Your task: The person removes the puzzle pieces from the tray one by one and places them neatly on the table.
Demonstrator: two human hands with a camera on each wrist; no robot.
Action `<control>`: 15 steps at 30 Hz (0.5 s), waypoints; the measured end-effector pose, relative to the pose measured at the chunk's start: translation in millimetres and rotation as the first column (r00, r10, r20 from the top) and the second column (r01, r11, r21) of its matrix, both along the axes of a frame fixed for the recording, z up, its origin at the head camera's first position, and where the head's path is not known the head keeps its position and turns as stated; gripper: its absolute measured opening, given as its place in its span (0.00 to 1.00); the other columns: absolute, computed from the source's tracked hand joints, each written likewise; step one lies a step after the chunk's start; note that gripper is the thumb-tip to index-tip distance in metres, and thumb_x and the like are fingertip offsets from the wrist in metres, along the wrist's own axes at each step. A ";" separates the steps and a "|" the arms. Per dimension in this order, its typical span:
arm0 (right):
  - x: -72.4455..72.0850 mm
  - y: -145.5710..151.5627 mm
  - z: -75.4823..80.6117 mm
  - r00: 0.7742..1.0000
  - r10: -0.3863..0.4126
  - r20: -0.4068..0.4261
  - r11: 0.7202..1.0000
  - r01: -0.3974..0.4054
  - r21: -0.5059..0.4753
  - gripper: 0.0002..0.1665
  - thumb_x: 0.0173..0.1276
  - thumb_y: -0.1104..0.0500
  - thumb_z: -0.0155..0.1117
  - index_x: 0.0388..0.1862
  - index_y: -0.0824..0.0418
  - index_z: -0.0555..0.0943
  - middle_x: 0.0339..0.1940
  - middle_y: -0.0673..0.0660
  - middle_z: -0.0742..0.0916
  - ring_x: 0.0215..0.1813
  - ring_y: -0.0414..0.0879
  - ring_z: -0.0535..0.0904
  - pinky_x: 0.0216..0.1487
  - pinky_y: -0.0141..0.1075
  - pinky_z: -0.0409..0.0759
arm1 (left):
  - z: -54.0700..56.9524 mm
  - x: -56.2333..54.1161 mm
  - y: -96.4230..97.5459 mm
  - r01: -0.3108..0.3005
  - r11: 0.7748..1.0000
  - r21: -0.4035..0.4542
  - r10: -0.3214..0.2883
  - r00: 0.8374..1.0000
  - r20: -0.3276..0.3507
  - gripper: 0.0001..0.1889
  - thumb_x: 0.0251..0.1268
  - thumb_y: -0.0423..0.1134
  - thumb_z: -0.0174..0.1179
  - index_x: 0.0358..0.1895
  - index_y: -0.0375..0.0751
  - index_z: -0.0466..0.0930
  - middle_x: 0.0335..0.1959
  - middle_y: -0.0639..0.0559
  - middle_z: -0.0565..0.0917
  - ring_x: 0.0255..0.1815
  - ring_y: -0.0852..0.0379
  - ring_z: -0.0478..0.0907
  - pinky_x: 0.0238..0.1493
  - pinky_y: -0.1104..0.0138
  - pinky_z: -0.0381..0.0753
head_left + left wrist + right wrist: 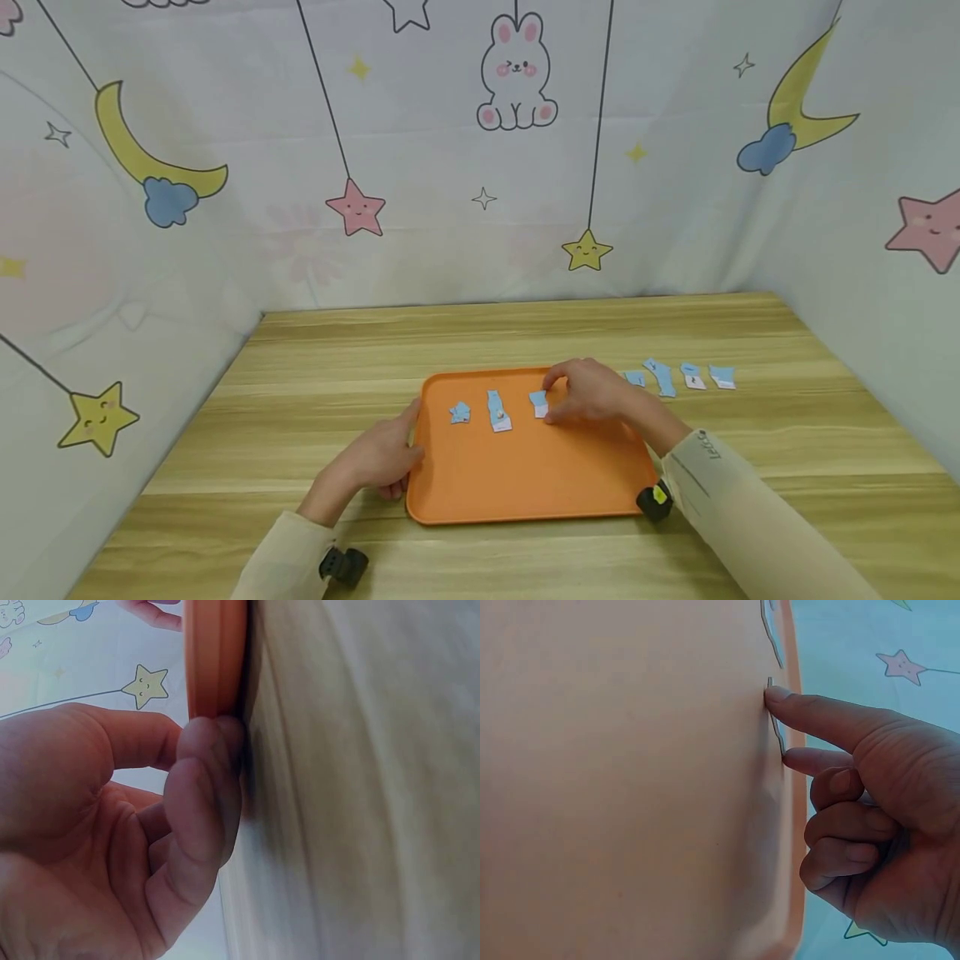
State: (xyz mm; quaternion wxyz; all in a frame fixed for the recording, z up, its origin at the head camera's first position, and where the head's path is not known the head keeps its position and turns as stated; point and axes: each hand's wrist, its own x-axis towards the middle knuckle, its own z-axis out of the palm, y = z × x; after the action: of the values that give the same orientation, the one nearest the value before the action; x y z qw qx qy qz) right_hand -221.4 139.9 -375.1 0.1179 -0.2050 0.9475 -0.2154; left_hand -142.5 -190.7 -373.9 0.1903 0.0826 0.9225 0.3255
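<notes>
An orange tray [517, 475] lies on the wooden table. At its left edge, my left hand [384, 452] holds the rim, and the left wrist view shows the fingertips [193, 802] right against the tray's side [216, 660]. Over the tray's far right part, my right hand [592, 390] has thumb and index finger at opposite ends of a small blue-and-white puzzle piece [539, 404]. That thin piece [777, 727] appears edge-on in the right wrist view, with the other fingers curled in. Two more pieces lie to its left, a long one [498, 412] and a star-like one [460, 413].
Beyond the tray's right side, several blue-and-white pieces [660, 377] lie in a row on the table [360, 342]. A white curtain [450, 167] printed with stars, moons and a rabbit hangs behind and at both sides.
</notes>
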 end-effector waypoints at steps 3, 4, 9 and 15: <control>0.0 0.0 -0.2 1.000 0.012 -0.013 1.000 -0.012 0.001 0.27 0.61 0.48 0.82 0.57 0.56 0.88 0.47 0.54 0.89 0.41 0.48 0.74 0.44 0.41 0.75 | 0.1 0.3 0.1 -0.002 1.000 0.000 0.002 1.000 0.000 0.42 0.77 0.31 0.52 0.87 0.37 0.42 0.14 0.46 0.81 0.10 0.57 0.76 0.13 0.64 0.79; 0.1 0.1 -0.1 1.000 0.016 -0.016 1.000 -0.016 0.001 0.27 0.61 0.49 0.81 0.57 0.56 0.88 0.46 0.54 0.88 0.41 0.48 0.74 0.44 0.41 0.75 | 0.0 0.3 0.2 -0.002 1.000 -0.001 0.002 1.000 -0.001 0.42 0.77 0.31 0.53 0.88 0.37 0.42 0.15 0.46 0.81 0.10 0.57 0.76 0.13 0.64 0.80; 1.0 0.1 0.7 0.999 0.028 -0.026 1.000 -0.028 0.001 0.26 0.62 0.49 0.81 0.57 0.57 0.88 0.40 0.52 0.87 0.38 0.47 0.74 0.42 0.39 0.74 | 0.0 0.2 0.8 0.001 1.000 -0.011 -0.001 1.000 0.003 0.41 0.77 0.31 0.52 0.87 0.37 0.42 0.15 0.47 0.82 0.10 0.57 0.77 0.14 0.64 0.81; 1.0 -0.9 1.4 0.998 0.046 -0.032 0.999 -0.046 0.018 0.26 0.64 0.50 0.79 0.58 0.58 0.88 0.28 0.50 0.81 0.32 0.45 0.71 0.36 0.36 0.69 | 0.2 0.0 0.4 0.009 1.000 -0.007 -0.009 1.000 0.003 0.42 0.77 0.31 0.52 0.87 0.36 0.41 0.15 0.47 0.82 0.10 0.57 0.77 0.15 0.64 0.81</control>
State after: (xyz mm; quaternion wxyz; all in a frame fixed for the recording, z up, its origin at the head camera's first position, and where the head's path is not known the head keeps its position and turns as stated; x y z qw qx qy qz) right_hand -220.4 138.9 -373.7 0.1091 -0.2291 0.9462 -0.2010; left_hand -142.5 -190.3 -373.7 0.1937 0.0857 0.9229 0.3214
